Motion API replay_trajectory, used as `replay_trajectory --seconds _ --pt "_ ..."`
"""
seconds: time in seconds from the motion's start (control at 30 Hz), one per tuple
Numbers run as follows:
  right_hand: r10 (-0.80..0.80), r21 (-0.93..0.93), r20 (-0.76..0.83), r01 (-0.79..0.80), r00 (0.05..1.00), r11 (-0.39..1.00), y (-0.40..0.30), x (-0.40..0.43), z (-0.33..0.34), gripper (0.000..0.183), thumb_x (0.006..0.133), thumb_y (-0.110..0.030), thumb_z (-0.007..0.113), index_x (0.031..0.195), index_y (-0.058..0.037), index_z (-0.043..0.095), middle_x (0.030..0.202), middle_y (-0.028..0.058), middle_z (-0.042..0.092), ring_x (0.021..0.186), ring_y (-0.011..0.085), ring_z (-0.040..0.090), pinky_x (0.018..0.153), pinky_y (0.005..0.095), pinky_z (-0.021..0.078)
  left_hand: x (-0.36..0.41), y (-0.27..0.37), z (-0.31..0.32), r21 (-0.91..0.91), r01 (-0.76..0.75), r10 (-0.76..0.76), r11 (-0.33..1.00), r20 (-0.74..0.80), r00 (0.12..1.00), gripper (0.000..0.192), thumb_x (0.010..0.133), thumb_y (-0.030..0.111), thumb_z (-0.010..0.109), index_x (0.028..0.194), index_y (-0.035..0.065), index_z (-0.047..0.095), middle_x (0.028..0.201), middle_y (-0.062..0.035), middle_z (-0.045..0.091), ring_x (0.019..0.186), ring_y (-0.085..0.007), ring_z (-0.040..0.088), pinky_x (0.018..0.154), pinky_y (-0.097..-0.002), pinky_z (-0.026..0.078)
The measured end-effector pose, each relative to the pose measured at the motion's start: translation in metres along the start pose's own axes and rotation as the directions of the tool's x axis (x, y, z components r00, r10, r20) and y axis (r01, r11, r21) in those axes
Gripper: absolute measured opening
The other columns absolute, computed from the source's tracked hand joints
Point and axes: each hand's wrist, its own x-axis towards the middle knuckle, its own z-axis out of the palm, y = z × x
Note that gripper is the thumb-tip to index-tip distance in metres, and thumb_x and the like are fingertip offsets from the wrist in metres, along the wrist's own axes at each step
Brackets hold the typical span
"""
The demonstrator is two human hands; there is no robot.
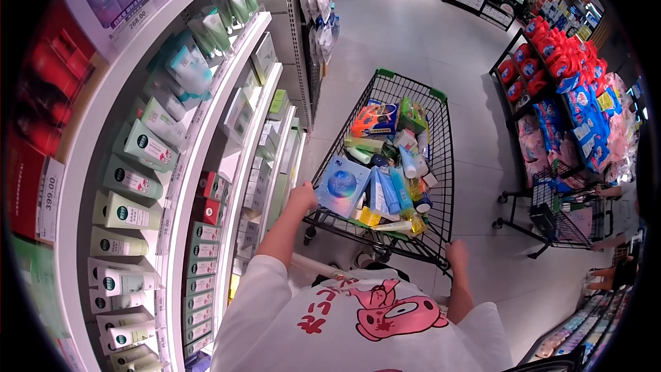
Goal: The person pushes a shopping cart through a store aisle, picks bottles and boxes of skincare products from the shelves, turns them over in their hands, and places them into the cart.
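A black wire shopping cart (448,155) with green corner pieces stands in front of me, filled with packaged goods. My left hand (303,197) is closed on the cart's near left corner, beside a pale blue box (343,186) with a shiny round print. My right hand (456,254) is closed on the near right corner of the cart's rim. Between them lie a light blue tube (388,191), a turquoise bottle (400,188) and a yellow box (368,216). Farther forward in the basket are an orange and blue package (375,119) and a green package (412,114).
Tall white shelves (186,181) with tubes and boxes run close along my left. A display rack (508,90) of red bottles and blue bags stands at right. Another shopping cart (560,217) with a person at its handle is near it. Grey floor (397,26) stretches ahead.
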Motion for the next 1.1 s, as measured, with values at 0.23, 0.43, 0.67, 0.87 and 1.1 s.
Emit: replay_trajectory --seconds 0.23,0.43,0.67,0.87,1.1 --pt "-0.057 0.051 0.02 0.056 0.998 0.997 0.014 0.074 -0.034 0.026 0.071 -0.026 0.051 0.075 -0.001 0.058 0.078 0.018 0.055 0.077 0.0326 0.053 0.066 0.0398 0.0425 0.007 0.046 0.014 -0.147 0.02 -0.034 0.989 -0.089 0.995 0.05 0.067 0.013 0.052 0.106 -0.0086 0.03 0.089 -0.0221 0.054 0.081 -0.0276 0.056 0.071 -0.0319 0.044" --pt "-0.116 -0.09 0.019 0.117 0.993 0.989 0.022 0.146 -0.058 0.025 0.071 -0.027 0.05 0.079 -0.0053 0.059 0.077 0.0164 0.056 0.075 0.0306 0.054 0.065 0.039 0.043 0.022 0.091 0.026 -0.196 0.049 -0.088 0.979 -0.193 0.977 0.042 0.07 0.014 0.051 0.1 -0.0089 0.032 0.082 -0.021 0.056 0.075 -0.0283 0.058 0.059 -0.0351 0.046" --pt "-0.21 -0.231 -0.04 0.195 0.977 0.953 0.016 0.217 -0.081 0.025 0.073 -0.028 0.048 0.075 -0.0052 0.059 0.075 0.0138 0.057 0.073 0.0288 0.055 0.063 0.038 0.0432 0.039 0.141 0.002 -0.267 0.12 -0.185 0.956 -0.235 0.954 0.029 0.07 0.009 0.045 0.092 -0.0087 0.035 0.072 -0.0198 0.057 0.067 -0.029 0.058 0.059 -0.035 0.045" --pt "-0.231 -0.307 -0.047 0.206 0.972 0.929 -0.003 0.25 -0.096 0.025 0.075 -0.029 0.047 0.076 -0.0061 0.058 0.075 0.0129 0.058 0.073 0.0275 0.055 0.063 0.0366 0.0439 0.08 0.147 -0.012 -0.235 0.072 -0.137 0.969 -0.273 0.952 0.035 0.068 0.012 0.051 0.093 -0.0091 0.036 0.075 -0.0189 0.056 0.067 -0.0259 0.059 0.056 -0.032 0.046" --pt "-0.159 -0.309 0.079 0.175 0.984 0.935 -0.037 0.265 -0.108 0.032 0.072 -0.035 0.049 0.084 -0.0068 0.056 0.083 0.0127 0.057 0.079 0.0277 0.055 0.065 0.0374 0.0442 0.116 0.147 -0.052 0.017 0.085 -0.075 0.996 -0.326 0.942 0.033 0.066 0.012 0.052 0.091 -0.0076 0.04 0.068 -0.0123 0.058 0.061 -0.0212 0.059 0.054 -0.0284 0.046"
